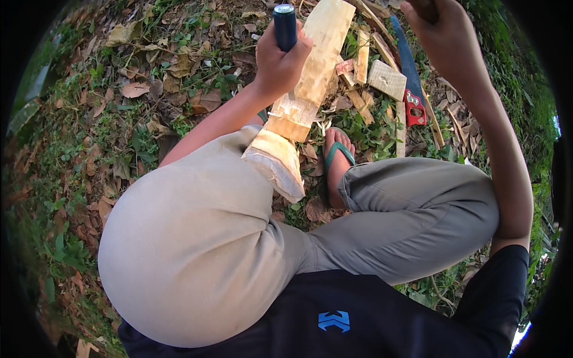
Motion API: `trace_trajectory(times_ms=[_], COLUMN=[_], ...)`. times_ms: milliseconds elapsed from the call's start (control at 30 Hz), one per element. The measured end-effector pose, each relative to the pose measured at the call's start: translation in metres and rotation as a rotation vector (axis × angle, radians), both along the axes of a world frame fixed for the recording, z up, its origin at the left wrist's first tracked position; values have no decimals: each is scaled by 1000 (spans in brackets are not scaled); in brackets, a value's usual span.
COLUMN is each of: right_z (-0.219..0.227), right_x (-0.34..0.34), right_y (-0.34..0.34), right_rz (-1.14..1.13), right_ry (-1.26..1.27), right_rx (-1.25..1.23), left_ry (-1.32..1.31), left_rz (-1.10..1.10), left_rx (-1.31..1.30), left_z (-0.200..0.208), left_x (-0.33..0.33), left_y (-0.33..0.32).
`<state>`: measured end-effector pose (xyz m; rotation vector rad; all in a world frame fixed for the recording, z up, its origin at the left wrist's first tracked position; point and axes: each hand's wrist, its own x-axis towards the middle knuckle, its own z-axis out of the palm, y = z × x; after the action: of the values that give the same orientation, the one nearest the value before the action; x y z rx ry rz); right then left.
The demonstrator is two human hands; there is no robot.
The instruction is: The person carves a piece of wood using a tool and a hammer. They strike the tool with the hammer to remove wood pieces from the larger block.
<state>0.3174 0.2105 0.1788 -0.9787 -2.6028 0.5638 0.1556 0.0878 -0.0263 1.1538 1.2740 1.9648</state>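
My left hand (277,67) is closed around a dark blue chisel handle (285,30) with a metal cap, held upright at the left side of a pale piece of wood (319,62). The chisel's blade is hidden behind my hand. A notch is cut across the wood, and its rough, wider near end lies beside my left knee. At the upper right my raised right hand (444,45) grips a dark brown tool handle (425,8). The rest of that tool lies beyond the top edge of the view.
Right of the wood lie a square wood block (388,80), several offcuts (362,56) and a handsaw (408,56) with a blue blade and red handle. My foot in a green flip-flop (338,158) stands close to the wood. Dry leaves and grass cover the ground.
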Motion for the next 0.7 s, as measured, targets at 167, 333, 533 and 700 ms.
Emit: trace_trajectory(times_ms=[167, 333, 533, 700], right_z=[-15, -19, -25, -52], right_x=[0, 8, 8, 30], right_y=[9, 14, 24, 61], right_rz=[64, 1, -31, -156], right_ry=[-50, -135, -81, -112], right_rx=[-87, -149, -331, -368], left_ry=[35, 41, 13, 137], left_rz=[9, -31, -124, -51], left_rx=[-58, -70, -196, -193], left_z=[-4, -7, -6, 15], left_x=[-3, -2, -6, 3], left_y=[2, 6, 15, 18])
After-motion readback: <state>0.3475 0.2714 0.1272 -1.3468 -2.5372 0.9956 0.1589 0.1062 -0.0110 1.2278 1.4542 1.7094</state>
